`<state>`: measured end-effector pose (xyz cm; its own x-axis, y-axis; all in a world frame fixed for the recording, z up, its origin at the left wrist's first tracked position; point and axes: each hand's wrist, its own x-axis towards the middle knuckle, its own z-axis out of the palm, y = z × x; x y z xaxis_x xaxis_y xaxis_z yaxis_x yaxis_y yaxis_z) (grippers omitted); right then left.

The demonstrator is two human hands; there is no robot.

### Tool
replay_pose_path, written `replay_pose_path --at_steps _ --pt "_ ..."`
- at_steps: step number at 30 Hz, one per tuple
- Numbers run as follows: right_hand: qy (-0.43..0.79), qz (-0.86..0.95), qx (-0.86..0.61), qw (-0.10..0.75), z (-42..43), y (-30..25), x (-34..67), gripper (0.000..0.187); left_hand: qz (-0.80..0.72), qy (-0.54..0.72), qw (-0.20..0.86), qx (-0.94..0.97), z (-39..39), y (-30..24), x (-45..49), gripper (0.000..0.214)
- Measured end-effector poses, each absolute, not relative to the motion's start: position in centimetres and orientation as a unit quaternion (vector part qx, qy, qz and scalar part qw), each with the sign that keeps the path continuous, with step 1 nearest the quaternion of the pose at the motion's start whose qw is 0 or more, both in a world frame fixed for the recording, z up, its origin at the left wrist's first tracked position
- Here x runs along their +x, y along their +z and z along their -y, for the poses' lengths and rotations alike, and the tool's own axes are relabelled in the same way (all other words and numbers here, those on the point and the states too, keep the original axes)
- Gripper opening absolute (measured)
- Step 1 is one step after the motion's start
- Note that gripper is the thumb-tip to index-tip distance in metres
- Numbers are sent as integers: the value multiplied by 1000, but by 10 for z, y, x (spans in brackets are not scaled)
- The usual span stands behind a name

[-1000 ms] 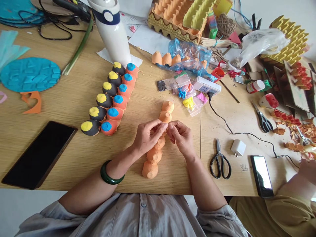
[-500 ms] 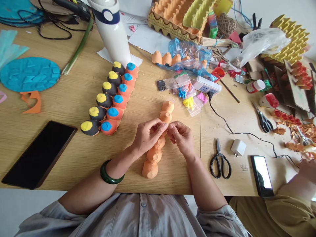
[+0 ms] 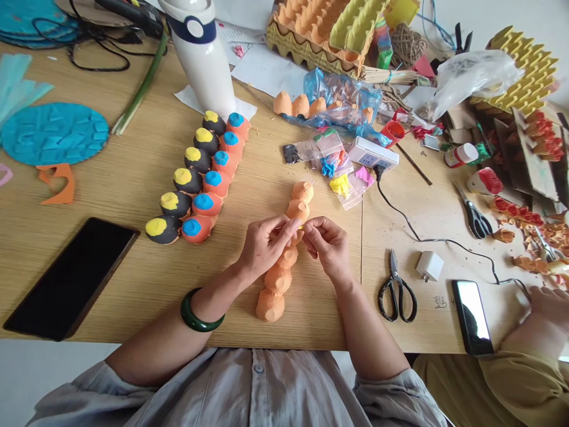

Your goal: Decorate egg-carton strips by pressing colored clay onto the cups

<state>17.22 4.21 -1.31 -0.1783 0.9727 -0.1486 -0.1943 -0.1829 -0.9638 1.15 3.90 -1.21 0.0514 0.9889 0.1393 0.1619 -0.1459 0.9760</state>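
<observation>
My left hand (image 3: 268, 244) and my right hand (image 3: 326, 242) meet fingertip to fingertip, both pinching a tiny piece of yellow clay (image 3: 301, 226) mostly covered by the fingers. Beneath them lies an orange egg-carton strip (image 3: 278, 279) with a row of bumps, its middle partly hidden by my hands. To the left stand two finished-looking carton strips side by side: a black one with yellow clay caps (image 3: 182, 177) and a red-orange one with blue clay caps (image 3: 213, 179). Small bags of coloured clay (image 3: 340, 185) lie beyond my right hand.
Black-handled scissors (image 3: 397, 290), a white charger (image 3: 429, 265) and a phone (image 3: 473, 317) lie to the right, near another person's hand (image 3: 549, 308). A dark tablet (image 3: 71, 279) is at left. A white tumbler (image 3: 202, 65) and a power strip (image 3: 373, 153) stand farther back.
My fingertips have parted slightly, my right hand shifting a little right, and a bit of yellow clay now shows between them. The other person's hand at right has moved left.
</observation>
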Motion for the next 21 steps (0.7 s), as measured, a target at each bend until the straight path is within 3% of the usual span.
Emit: replay_pose_path --at_steps 15,21 --pt "630 449 -451 446 -42 -11 173 42 -493 497 391 598 -39 -11 12 37" --pt "626 444 -449 458 -43 -12 173 41 -488 486 440 576 -39 -13 11 40"
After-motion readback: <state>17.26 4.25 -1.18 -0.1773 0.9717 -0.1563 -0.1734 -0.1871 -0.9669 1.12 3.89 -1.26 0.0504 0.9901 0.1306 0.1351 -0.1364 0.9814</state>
